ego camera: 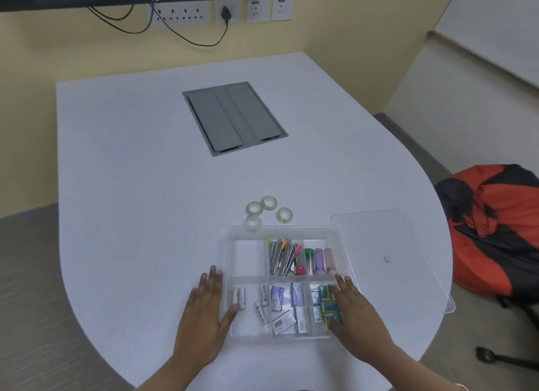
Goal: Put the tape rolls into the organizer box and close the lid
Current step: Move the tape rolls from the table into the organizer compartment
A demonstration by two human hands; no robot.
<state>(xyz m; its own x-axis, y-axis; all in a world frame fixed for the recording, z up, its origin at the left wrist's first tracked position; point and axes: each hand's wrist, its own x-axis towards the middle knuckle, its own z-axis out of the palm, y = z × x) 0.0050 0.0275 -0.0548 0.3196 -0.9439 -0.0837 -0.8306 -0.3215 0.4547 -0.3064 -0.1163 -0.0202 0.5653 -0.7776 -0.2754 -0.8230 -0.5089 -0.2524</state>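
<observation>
The right hand (354, 317) covers the organizer box (287, 230) wall beneath it. Both forearms run off the bottom edge. Labels on the small packets (282, 320) between the hands are unreadable.

four clear tape rolls (266, 211) flat on the table just behind the organizer box (287, 230), clear divided box open, its clear lid (379, 244) lying flat right beside it

Both hands are bare: the left hand (204, 312) and the right hand (354, 317) wear no gloves or rings that can be seen. The forearms are uncovered down to the frame's lower edge, with no sleeves or cuffs showing. Short fingernails (213, 268) are visible.
</observation>
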